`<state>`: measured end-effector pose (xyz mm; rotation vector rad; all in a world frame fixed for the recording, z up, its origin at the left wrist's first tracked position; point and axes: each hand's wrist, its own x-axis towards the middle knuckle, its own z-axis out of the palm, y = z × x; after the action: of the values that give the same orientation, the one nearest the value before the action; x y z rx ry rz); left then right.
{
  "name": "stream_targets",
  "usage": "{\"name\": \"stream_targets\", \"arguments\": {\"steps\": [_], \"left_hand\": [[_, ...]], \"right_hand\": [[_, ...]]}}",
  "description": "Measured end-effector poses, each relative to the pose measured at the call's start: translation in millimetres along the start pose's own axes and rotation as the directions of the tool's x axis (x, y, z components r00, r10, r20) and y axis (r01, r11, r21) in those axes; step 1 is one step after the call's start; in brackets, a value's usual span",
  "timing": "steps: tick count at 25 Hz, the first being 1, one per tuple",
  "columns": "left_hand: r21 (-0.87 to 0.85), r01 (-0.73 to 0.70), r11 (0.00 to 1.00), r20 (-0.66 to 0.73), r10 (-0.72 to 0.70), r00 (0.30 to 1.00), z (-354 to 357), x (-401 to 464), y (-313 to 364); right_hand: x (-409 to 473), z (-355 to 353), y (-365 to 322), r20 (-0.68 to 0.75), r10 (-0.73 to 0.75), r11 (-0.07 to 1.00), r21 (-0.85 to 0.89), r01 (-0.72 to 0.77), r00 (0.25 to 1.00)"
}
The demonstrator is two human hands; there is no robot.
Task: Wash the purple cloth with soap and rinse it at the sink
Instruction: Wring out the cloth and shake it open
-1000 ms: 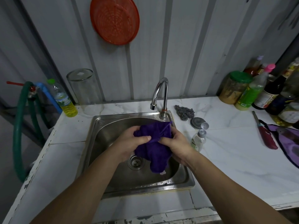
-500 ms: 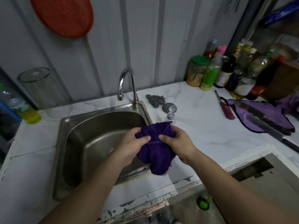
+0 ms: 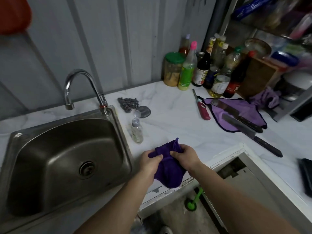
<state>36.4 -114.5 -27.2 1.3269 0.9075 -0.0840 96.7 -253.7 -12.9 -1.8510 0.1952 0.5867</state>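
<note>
The purple cloth (image 3: 168, 173) hangs bunched between both hands, above the counter's front edge to the right of the steel sink (image 3: 15, 137). My left hand (image 3: 149, 163) pinches its upper left part. My right hand (image 3: 184, 157) grips the upper right part. The cloth's lower end droops past the counter edge. A small clear soap bottle (image 3: 137, 130) with its flip cap open stands just right of the sink rim. The curved tap (image 3: 81, 85) is over the basin, and no water runs from it.
A steel scourer (image 3: 128, 103) and a metal lid (image 3: 143, 111) lie behind the soap bottle. A red lighter (image 3: 202, 109), two knives (image 3: 244, 125) on a lilac cloth (image 3: 236, 112), and several sauce bottles (image 3: 202, 68) fill the right counter. The counter (image 3: 177, 122) ends near my hands.
Both hands have carried the cloth from over the sink basin rightward to above the counter edge. The view has swung to the right, and the sink now sits at the left.
</note>
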Motion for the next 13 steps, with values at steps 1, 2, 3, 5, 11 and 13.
{"name": "stream_targets", "arguments": {"steps": [1, 2, 3, 5, 11, 13], "left_hand": [[0.008, 0.015, 1.000, -0.029, -0.015, 0.999, 5, 3, -4], [0.027, 0.020, 0.999, -0.060, -0.018, 0.998, 9, 6, -7], [0.063, 0.014, 0.998, -0.093, -0.008, 0.996, 11, 8, -9], [0.220, -0.036, 0.975, -0.149, 0.070, 0.986, 15, 11, -10], [0.697, -0.117, 0.708, -0.140, 0.294, 0.945, 17, 17, -13], [0.728, -0.112, 0.676, -0.124, 0.290, 0.949, 14, 15, -11]], "right_hand": [[9, -1, 5, -0.006, 0.021, 0.999, -0.046, -0.021, 1.000], [16, -1, 10, -0.010, 0.039, 0.995, -0.096, -0.039, 0.999], [23, -2, 13, -0.004, 0.037, 0.988, -0.147, -0.038, 0.999], [33, -2, 14, 0.007, -0.012, 0.952, -0.307, 0.014, 1.000], [46, 0, 11, 0.056, -0.120, 0.738, -0.663, 0.127, 0.991], [45, 2, 7, 0.075, -0.100, 0.681, -0.722, 0.123, 0.992]]}}
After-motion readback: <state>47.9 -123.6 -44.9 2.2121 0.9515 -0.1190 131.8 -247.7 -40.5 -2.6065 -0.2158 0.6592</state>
